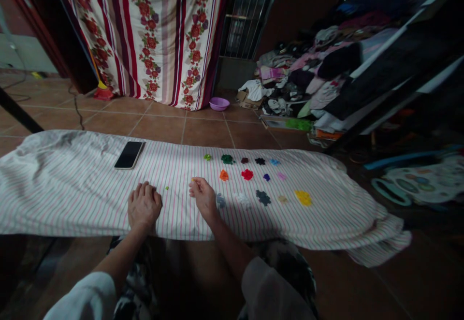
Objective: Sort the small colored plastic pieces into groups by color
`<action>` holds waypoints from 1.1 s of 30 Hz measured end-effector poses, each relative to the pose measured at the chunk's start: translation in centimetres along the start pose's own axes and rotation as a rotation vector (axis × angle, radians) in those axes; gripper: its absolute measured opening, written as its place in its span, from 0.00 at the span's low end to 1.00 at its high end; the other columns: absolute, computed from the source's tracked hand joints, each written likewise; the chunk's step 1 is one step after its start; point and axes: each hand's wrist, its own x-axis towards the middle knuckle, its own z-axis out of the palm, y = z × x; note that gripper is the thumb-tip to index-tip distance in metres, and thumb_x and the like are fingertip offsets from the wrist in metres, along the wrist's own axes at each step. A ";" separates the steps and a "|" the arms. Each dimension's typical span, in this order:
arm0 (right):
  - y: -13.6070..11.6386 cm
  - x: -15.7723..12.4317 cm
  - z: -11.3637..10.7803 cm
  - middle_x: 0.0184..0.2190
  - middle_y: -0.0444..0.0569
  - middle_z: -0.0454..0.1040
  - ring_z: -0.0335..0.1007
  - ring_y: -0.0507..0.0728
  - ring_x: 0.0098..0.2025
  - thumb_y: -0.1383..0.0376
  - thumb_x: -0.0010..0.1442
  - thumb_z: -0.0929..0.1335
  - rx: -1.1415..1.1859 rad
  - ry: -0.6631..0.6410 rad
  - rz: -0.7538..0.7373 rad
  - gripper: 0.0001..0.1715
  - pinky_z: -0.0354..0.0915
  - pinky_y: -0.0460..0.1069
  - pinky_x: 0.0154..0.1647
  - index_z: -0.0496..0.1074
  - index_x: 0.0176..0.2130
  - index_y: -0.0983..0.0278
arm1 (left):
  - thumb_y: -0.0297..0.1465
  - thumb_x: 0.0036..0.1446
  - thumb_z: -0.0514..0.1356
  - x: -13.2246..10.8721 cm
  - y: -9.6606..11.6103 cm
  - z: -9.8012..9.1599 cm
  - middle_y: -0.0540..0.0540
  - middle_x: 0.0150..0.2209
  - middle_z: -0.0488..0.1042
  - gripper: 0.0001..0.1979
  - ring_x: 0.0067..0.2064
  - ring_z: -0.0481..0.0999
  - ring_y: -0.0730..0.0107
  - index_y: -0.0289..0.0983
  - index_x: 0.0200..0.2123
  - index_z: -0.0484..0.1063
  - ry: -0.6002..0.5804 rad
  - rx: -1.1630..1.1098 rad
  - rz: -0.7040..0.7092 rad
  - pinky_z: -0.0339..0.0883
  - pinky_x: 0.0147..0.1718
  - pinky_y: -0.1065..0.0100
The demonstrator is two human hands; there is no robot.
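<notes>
My right hand (202,195) pinches a tiny yellowish piece (193,180); left hand (144,205) rests curled below the flat black phone (129,154). I judge a wrist sweep could scatter the small grey pile (221,200).

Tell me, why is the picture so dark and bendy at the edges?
Head view: the light is dim, so the corners sink into shadow and only the striped cloth looks bright; the wide lens curves its ends; the tiny piece at the right hand is too small to make out.
</notes>
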 end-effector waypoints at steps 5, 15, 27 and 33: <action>-0.5 0.0 -3.1 0.28 0.46 0.75 0.74 0.52 0.27 0.52 0.55 0.67 0.099 0.080 0.050 0.17 0.72 0.47 0.26 0.71 0.38 0.62 | 0.32 0.60 0.49 -0.1 -0.2 0.1 0.35 0.54 0.73 0.14 0.60 0.66 0.52 0.34 0.43 0.71 -0.001 -0.017 0.011 0.56 0.57 0.54; -1.8 -0.4 -11.1 0.29 0.48 0.78 0.74 0.54 0.28 0.52 0.46 0.73 0.183 0.244 0.099 0.21 0.70 0.47 0.25 0.73 0.35 0.63 | 0.31 0.57 0.49 0.1 0.3 -0.7 0.34 0.53 0.73 0.15 0.60 0.66 0.52 0.33 0.43 0.71 -0.059 -0.028 -0.023 0.56 0.56 0.54; -1.0 -0.7 -22.2 0.27 0.46 0.74 0.70 0.53 0.27 0.51 0.43 0.74 0.069 0.543 0.035 0.27 0.67 0.48 0.27 0.73 0.38 0.65 | 0.32 0.58 0.49 0.3 0.7 -1.8 0.33 0.49 0.74 0.15 0.56 0.70 0.48 0.32 0.43 0.69 -0.087 -0.021 -0.006 0.63 0.52 0.51; 1.0 -1.4 -29.1 0.29 0.46 0.73 0.69 0.53 0.30 0.52 0.49 0.70 -0.198 0.678 -0.053 0.22 0.68 0.52 0.36 0.73 0.39 0.65 | 0.31 0.58 0.50 0.2 0.8 -2.1 0.30 0.49 0.74 0.14 0.54 0.71 0.42 0.32 0.44 0.69 -0.059 -0.065 0.021 0.64 0.49 0.45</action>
